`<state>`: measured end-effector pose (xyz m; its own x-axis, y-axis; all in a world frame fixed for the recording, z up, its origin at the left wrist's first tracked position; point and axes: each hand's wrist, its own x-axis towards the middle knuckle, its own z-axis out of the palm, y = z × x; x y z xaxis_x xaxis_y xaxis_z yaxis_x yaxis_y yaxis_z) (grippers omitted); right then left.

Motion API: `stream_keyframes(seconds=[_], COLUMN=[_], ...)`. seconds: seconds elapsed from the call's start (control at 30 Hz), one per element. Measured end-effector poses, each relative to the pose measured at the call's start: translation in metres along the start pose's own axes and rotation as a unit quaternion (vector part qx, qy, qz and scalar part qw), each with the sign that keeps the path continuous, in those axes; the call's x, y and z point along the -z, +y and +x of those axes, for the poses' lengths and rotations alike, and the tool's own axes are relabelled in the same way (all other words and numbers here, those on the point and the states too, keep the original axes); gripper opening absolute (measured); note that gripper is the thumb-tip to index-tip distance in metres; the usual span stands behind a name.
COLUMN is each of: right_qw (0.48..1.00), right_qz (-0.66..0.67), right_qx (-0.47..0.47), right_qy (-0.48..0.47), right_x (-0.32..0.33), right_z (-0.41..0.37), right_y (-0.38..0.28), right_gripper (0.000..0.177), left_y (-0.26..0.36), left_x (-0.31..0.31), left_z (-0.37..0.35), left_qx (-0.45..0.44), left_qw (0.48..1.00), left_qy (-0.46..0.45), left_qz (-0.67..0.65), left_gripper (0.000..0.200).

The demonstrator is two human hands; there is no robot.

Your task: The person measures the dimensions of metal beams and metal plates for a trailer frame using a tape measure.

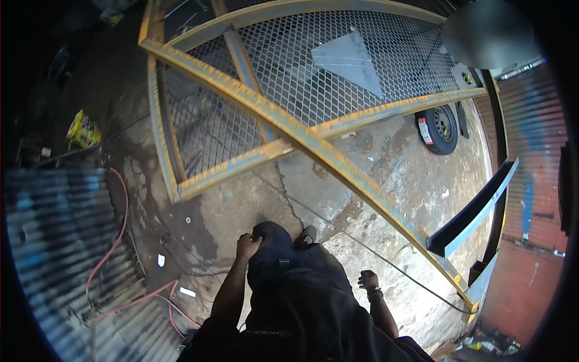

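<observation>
My left hand [248, 246] is beside my dark trousers at the thigh, its fingers curled; whether anything is in them is too small to tell. My right hand [368, 280], with a band at the wrist, hangs over the concrete floor, its fingers partly bent and nothing visible in them. In front of me lies a metal frame [223, 168] with rusty yellow-brown edges and expanded mesh. A flat grey metal plate [348, 59] rests on the mesh. One long steel bar [356, 175] crosses the frame diagonally and reaches down to the right.
A wheel with a tyre [445, 130] lies beyond the bar. Dark angled steel [476, 211] stands at the right near a red corrugated wall [531, 271]. Corrugated sheets [54, 241] are at the left, with a pink hose [123, 217] beside them. A thin cable [386, 260] crosses the floor.
</observation>
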<state>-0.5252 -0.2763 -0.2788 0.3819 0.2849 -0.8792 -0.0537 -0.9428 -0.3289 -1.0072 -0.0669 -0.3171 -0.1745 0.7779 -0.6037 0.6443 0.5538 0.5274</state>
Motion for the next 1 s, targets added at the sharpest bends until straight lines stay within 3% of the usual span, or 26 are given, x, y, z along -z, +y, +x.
stream_keyframes(seconds=[0.03,0.13,0.17,0.2,0.23,0.27,0.3,0.33,0.37,0.4,0.47,0.57,0.6,0.67,0.87,0.9,0.93,0.97,1.0], right_qw=[1.0,0.997,0.998,0.992,0.994,0.993,0.992,0.939,0.957,0.946,0.967,0.96,0.946,0.933,0.933,0.93,0.925,0.911,0.933], right_qz=[0.006,0.069,0.057,0.127,0.102,0.105,-0.085,-0.272,-0.247,-0.271,-0.228,-0.26,-0.266,-0.3,-0.301,-0.318,-0.342,-0.393,-0.33], right_qx=[-0.004,-0.024,0.011,0.009,-0.027,-0.057,0.058,0.172,0.117,0.078,-0.04,0.021,0.029,0.065,-0.024,-0.01,0.076,0.076,0.095], right_qy=[0.022,-0.008,0.016,-0.001,0.02,-0.022,-0.073,-0.12,-0.097,-0.159,-0.106,-0.103,-0.185,-0.189,-0.194,-0.185,-0.15,-0.099,-0.107], right_x=[-0.007,-0.041,-0.06,-0.077,-0.1,-0.121,-0.146,-0.165,-0.179,-0.178,-0.188,-0.2,-0.211,-0.213,-0.215,-0.214,-0.213,-0.217,-0.211], right_z=[-0.009,-0.031,-0.044,-0.046,-0.058,-0.066,-0.09,-0.107,-0.096,-0.113,-0.124,-0.075,-0.041,-0.036,-0.029,-0.024,-0.014,-0.01,-0.001], right_y=[-0.012,-0.052,-0.062,-0.058,-0.069,-0.068,-0.087,-0.118,-0.105,-0.154,-0.201,-0.138,-0.094,-0.107,-0.172,-0.173,-0.163,-0.163,-0.146], right_gripper=[0.025,0.026,0.028,0.03,0.029,0.028,0.033,0.038,0.041,0.044,0.048,0.052,0.049,0.046,0.042,0.041,0.039,0.038,0.04], left_y=[0.006,0.042,0.064,0.07,0.076,0.076,0.056,0.037,0.031,0.027,0.016,0.011,0.007,-0.001,0.069,0.084,0.098,0.106,0.116], left_x=[0.002,0.019,0.043,0.05,0.059,0.067,0.06,0.054,0.063,0.073,0.09,0.114,0.121,0.14,0.144,0.137,0.131,0.122,0.115], left_z=[0.018,0.072,0.095,0.115,0.132,0.138,0.143,0.147,0.156,0.163,0.168,0.172,0.17,0.151,0.131,0.128,0.123,0.12,0.115], left_qx=[-0.044,-0.06,-0.012,-0.041,-0.067,-0.087,-0.13,-0.173,-0.173,-0.153,-0.119,-0.1,-0.103,-0.093,-0.022,-0.02,-0.017,-0.014,-0.008], left_qw=[0.998,0.987,0.964,0.947,0.94,0.931,0.943,0.951,0.951,0.951,0.948,0.945,0.945,0.949,0.961,0.96,0.959,0.957,0.952], left_qy=[-0.022,-0.142,-0.26,-0.317,-0.33,-0.344,-0.296,-0.247,-0.248,-0.262,-0.289,-0.304,-0.302,-0.294,-0.276,-0.278,-0.281,-0.288,-0.302], left_qz=[0.045,0.049,0.045,0.037,0.062,0.086,0.077,0.072,0.067,0.066,0.065,0.067,0.067,0.067,0.001,-0.012,-0.024,-0.034,-0.044], left_gripper=[0.056,0.06,0.061,0.059,0.058,0.058,0.059,0.062,0.062,0.062,0.061,0.06,0.06,0.06,0.058,0.058,0.058,0.057,0.057])
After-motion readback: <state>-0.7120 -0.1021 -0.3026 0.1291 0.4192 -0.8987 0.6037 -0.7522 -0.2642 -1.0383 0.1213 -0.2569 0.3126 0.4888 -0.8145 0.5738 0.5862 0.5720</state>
